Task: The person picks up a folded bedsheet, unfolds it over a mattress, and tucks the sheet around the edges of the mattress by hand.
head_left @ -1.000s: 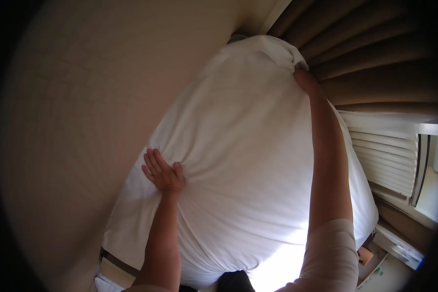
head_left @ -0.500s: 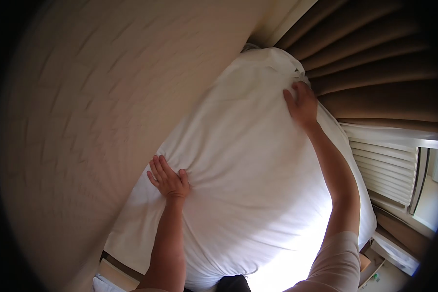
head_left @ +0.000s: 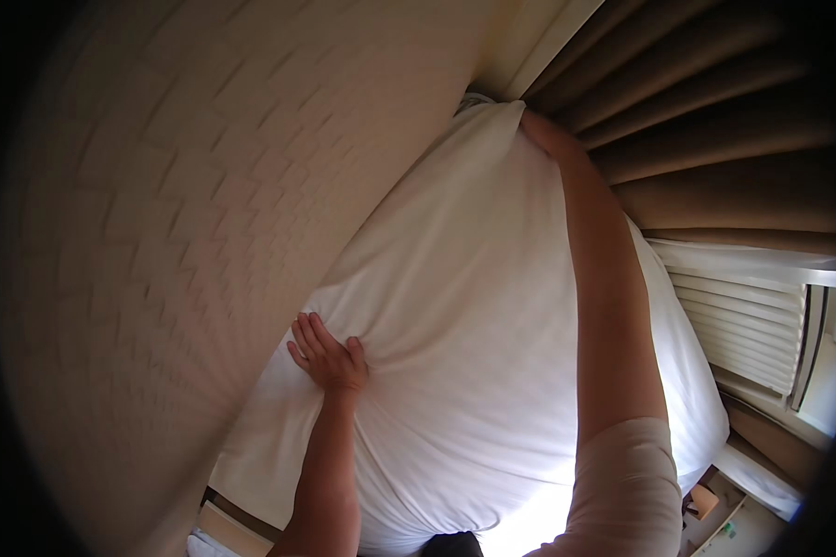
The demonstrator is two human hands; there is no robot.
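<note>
A white bed sheet (head_left: 455, 306) covers the mattress, with creases fanning out from my left hand (head_left: 334, 360). That hand lies open on the sheet near the wall side, palm down and fingers stretched out. At the far corner, my right hand (head_left: 546, 135) grips the sheet's edge and draws it up into a peak. Its fingertips are hidden behind the fabric.
A textured wall (head_left: 186, 213) runs along the left side of the bed. Brown curtains (head_left: 706, 139) hang close by the far right corner. Right of the bed are a white slatted panel (head_left: 738, 320) and a small wooden item (head_left: 703, 502).
My right hand has moved farther forward and left to the far corner, raising the sheet there into a peak. My left hand stays pressed on the sheet in nearly the same place.
</note>
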